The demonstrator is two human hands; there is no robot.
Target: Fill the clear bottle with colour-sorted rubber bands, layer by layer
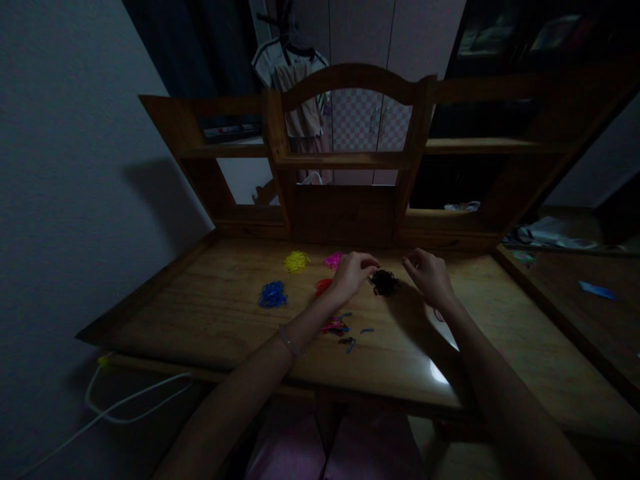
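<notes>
Five piles of small, thin looped pieces lie on the wooden desk [200,320], too small and dim to tell their exact kind. The black pile [385,283] sits between my two hands. My left hand [353,272] is at its left edge, thumb and fingertips pinched together. To the right of the pile, my right hand [427,272] is raised with its fingers closed in a pinch. Whatever either pinch holds is too small to make out. The red pile [323,287] and pink pile [333,259] are partly hidden by my left hand.
A yellow pile [297,261] and a blue pile [273,295] lie farther left. Mixed loose pieces [336,325] lie near my left forearm. A reddish loop [439,315] is beside my right wrist. A wooden shelf unit [345,160] stands at the back.
</notes>
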